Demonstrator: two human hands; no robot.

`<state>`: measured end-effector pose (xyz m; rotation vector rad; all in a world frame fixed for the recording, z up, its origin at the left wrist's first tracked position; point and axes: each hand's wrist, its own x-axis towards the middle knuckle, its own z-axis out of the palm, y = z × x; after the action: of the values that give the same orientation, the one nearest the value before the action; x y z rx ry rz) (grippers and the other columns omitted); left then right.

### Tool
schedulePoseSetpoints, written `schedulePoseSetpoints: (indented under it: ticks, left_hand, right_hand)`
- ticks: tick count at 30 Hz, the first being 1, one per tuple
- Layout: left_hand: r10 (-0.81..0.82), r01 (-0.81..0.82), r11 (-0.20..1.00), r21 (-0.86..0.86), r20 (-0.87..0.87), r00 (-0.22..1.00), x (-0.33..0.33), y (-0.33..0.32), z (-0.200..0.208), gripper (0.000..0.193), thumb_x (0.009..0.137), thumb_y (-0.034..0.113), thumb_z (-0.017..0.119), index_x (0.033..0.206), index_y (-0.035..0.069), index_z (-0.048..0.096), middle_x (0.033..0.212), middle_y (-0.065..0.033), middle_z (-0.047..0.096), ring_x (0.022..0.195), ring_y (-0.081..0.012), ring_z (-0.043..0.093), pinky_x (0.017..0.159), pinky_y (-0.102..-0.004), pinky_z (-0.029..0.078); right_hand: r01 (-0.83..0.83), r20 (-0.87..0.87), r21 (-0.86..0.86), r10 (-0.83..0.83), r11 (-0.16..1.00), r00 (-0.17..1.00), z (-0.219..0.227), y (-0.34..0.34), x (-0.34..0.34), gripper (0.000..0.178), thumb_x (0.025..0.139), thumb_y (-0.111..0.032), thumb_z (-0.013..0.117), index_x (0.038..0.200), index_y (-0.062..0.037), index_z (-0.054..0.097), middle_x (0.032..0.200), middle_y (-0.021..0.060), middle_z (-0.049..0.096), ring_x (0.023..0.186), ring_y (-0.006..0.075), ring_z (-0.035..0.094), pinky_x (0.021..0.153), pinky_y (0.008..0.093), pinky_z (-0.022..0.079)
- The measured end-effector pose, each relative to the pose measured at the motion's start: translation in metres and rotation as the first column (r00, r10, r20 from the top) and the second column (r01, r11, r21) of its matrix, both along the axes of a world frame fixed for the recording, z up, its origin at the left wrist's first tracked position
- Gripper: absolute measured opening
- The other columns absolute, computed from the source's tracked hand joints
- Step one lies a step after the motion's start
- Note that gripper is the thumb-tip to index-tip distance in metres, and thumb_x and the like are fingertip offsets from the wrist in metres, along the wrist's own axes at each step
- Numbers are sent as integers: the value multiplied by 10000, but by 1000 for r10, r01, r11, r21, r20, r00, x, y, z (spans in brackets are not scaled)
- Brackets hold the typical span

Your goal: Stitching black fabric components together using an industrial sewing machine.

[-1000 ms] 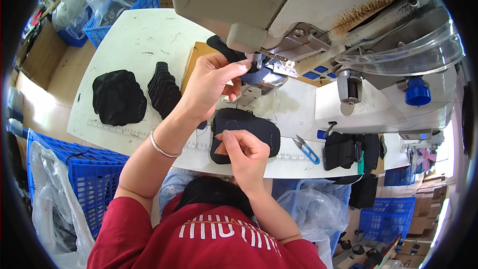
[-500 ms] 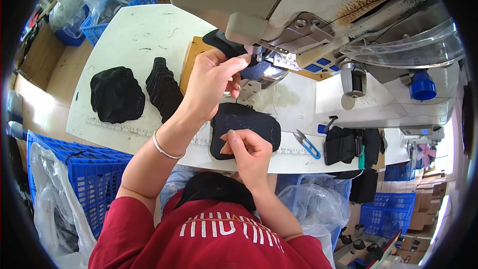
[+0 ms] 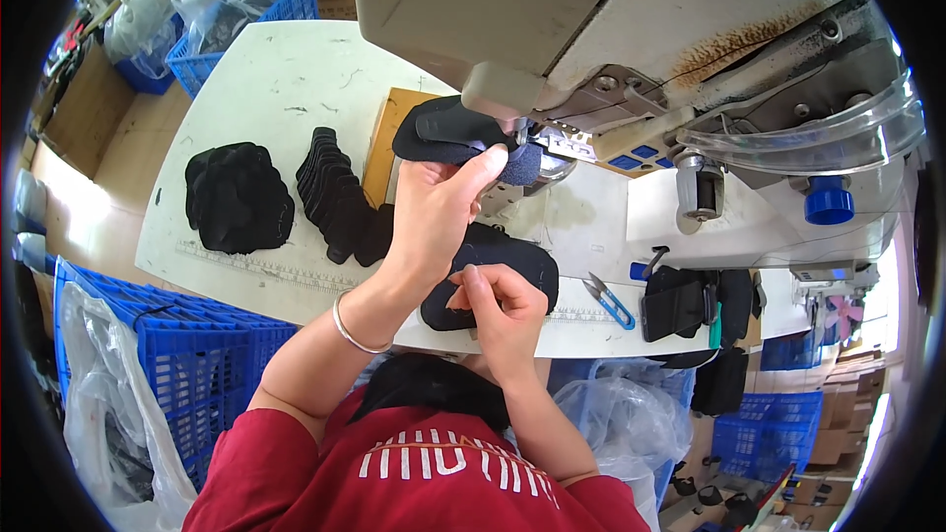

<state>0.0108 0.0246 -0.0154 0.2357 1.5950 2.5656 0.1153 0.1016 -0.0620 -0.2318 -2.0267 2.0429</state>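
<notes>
Upper centre of the frame, the left hand [image 3: 434,217] has its grip pinched on the near edge of a black cloth piece [image 3: 448,128] under the head of the sewing machine [image 3: 458,5]. Centre, the right hand [image 3: 510,313] is curled above a dark pad [image 3: 493,248] on the counter [image 3: 256,79]; whether its grip grasps anything, I cannot tell. Blue snips [image 3: 613,305] lie right of centre.

White letter-like print [image 3: 426,460] of upright bars stands on my dark red fabric shirt [image 3: 254,473], nearer my body than my left hand [image 3: 434,207] and right hand [image 3: 507,315]. Dark graduations mark the pale ruler strip [image 3: 261,268] on the white tabletop [image 3: 246,89], left of my left hand and right of my right; any numerals are too small to read.
</notes>
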Motion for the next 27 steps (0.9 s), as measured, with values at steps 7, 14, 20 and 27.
schedulePoseSetpoints:
  ticks: [7, 14, 20, 27]
  left_hand:
    - [11, -13, 999, 43, 43, 999, 0, 3, 3, 64, 852, 102, 621, 892, 60, 649, 692, 66, 533, 537, -3, 401, 468, -170, 302]
    - [-230, 174, 952, 252, 209, 950, -24, -35, 7, 392, 896, 414, 593, 1049, 53, 597, 813, -38, 628, 627, -144, 594, 573, -280, 487]
    - [-248, 241, 969, 56, 164, 955, -42, -52, 13, 230, 847, 184, 696, 897, -37, 653, 783, -87, 664, 633, -114, 625, 527, -248, 504]
    - [-157, 159, 987, -31, 59, 986, -26, -52, 6, 235, 841, 159, 704, 869, -68, 651, 748, -90, 662, 593, -107, 619, 510, -239, 541]
  right_hand:
    - [335, -458, 406, -128, 850, 880, 19, 4, -26, 86, 806, -19, 644, 885, -39, 673, 676, 47, 632, 568, 181, 576, 566, 287, 426]
    - [507, -528, 789, -39, 347, 848, 38, 23, -46, 447, 773, -62, 688, 1208, -129, 614, 653, -24, 567, 518, 148, 492, 529, 300, 352]
    - [494, -509, 816, -31, 299, 860, 40, 26, -44, 462, 766, -69, 692, 1215, -146, 613, 617, -21, 530, 511, 152, 472, 514, 303, 343]
    - [493, -513, 829, 7, 265, 858, 38, 34, -42, 472, 774, -103, 683, 1237, -157, 606, 583, -2, 445, 499, 171, 445, 498, 321, 333]
